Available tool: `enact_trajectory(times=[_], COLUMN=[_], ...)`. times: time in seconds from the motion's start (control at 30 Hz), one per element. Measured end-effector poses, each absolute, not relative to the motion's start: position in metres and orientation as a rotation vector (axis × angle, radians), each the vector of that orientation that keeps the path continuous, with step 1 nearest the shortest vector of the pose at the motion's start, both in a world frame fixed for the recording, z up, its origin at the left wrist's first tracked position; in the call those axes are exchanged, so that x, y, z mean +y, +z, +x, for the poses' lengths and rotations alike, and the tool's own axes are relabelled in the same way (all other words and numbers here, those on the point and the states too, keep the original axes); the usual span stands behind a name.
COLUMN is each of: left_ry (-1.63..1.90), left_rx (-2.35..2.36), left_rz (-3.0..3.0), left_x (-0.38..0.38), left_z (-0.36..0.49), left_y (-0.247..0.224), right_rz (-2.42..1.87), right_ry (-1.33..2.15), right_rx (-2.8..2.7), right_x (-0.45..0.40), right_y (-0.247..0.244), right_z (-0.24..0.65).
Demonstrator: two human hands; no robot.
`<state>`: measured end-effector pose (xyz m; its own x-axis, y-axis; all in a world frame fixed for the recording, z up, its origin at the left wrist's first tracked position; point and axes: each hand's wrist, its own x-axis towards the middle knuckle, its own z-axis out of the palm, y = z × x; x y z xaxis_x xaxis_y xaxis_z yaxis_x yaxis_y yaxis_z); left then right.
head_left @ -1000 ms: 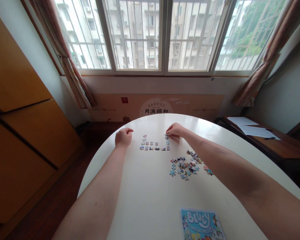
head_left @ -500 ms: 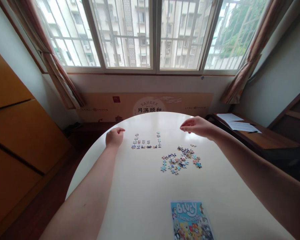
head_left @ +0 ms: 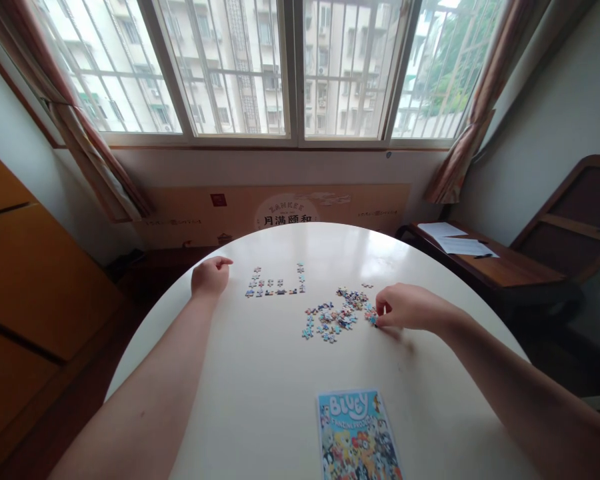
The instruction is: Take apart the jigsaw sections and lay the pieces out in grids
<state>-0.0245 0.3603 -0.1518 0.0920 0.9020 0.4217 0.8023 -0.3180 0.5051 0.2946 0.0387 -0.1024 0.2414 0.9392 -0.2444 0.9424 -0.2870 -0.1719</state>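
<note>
My left hand rests on the table's left side, fingers curled and nothing showing in them. To its right is a partly laid jigsaw frame, with a left column, a bottom row, a right column and a short inner row. On the right, my right hand reaches down to the edge of a pile of loose puzzle pieces. Its thumb and fingertips are pinched on a puzzle piece there, partly hidden by the fingers.
A Bluey picture sheet lies near the front of the round white table. One lone piece is behind the pile. Beyond the table on the right, papers and a pen lie on a brown wooden surface.
My right hand has come down and toward me, from above the table's far right to the right edge of the pile. My left hand stays put; the whole view has shifted slightly.
</note>
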Motion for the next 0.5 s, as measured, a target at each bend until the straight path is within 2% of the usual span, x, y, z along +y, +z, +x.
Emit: enact_trajectory(times=[0.27,0.5], left_ry=[1.030,0.998], left_rx=[1.747,1.751], left_rz=[2.229,2.223], left_x=[0.364,0.363], left_z=[-0.024,-0.024], left_y=[-0.153,-0.151], right_rz=[2.382,2.252], right_ry=[-0.531,-0.796], right_rx=[2.022,2.028], right_x=[0.039,0.029], right_y=[-0.102,-0.101], right_z=[0.290,0.306])
